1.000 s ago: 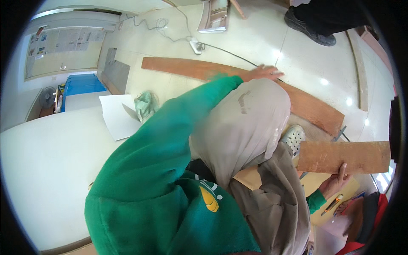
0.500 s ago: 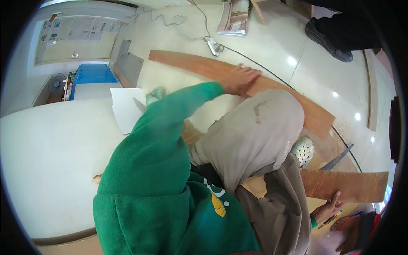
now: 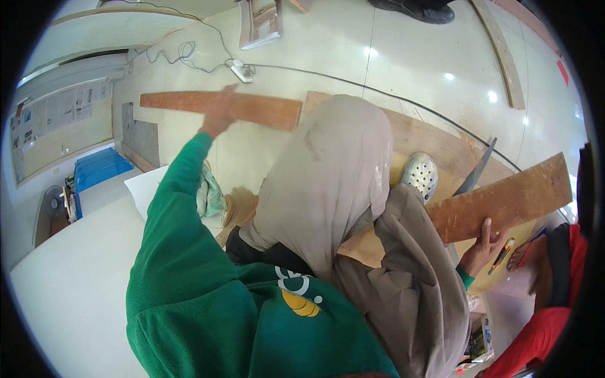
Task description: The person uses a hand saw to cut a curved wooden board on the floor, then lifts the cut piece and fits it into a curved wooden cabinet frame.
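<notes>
My left hand [image 3: 218, 114], blurred, grips a long reddish wooden plank [image 3: 268, 112] lying across the floor left of my raised knee. My right hand [image 3: 486, 246] holds a shorter, darker board [image 3: 517, 192] at its lower edge, tilted to the right of my leg. A handsaw blade [image 3: 474, 169] shows above that board, near my pale perforated clog [image 3: 420, 176]. A pale wooden board [image 3: 441, 142] lies behind the clog, and a utility knife [image 3: 500, 255] is beside my right hand.
A cable runs from a power strip [image 3: 241, 69]. A white paper sheet [image 3: 142, 189] and greenish cloth [image 3: 209, 192] lie at left, near a blue-topped stack [image 3: 94, 170]. Another person's dark shoe [image 3: 409, 11] is at the top; a person in red [image 3: 535, 340] is at right.
The view has shifted. My left hand and long plank have moved left, so the plank's right end is now left of my knee. The board in my right hand has tilted up.
</notes>
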The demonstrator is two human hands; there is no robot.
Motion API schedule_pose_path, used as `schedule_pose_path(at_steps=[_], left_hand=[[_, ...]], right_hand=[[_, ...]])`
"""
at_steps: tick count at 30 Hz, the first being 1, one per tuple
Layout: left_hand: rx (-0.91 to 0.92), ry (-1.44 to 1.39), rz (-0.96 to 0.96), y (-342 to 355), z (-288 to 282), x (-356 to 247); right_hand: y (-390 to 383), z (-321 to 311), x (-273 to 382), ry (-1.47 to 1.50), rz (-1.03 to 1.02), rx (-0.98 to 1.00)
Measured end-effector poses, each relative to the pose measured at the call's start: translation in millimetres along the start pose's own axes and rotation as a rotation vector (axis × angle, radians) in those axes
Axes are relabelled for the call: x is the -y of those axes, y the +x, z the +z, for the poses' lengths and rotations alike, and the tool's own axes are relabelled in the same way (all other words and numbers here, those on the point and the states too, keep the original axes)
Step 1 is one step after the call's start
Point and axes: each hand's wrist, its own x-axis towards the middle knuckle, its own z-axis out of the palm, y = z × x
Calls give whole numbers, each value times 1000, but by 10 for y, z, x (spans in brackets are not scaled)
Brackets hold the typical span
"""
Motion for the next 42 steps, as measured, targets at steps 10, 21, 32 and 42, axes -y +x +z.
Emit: schedule_pose_path(at_steps=[10, 21, 32, 42], left_hand=[[22, -629, 176, 776, 4, -1847], [354, -848, 605, 1045, -1732, -5026], [417, -1170, 178, 1173, -1385, -5335], [508, -1206, 73, 1133, -1486, -5464]], right_hand=[[7, 116, -24, 1, 58, -137], [430, 1370, 37, 608, -118, -45], [-1005, 46, -856, -849, 271, -328], [-1346, 191, -1329, -1040, 111, -100]])
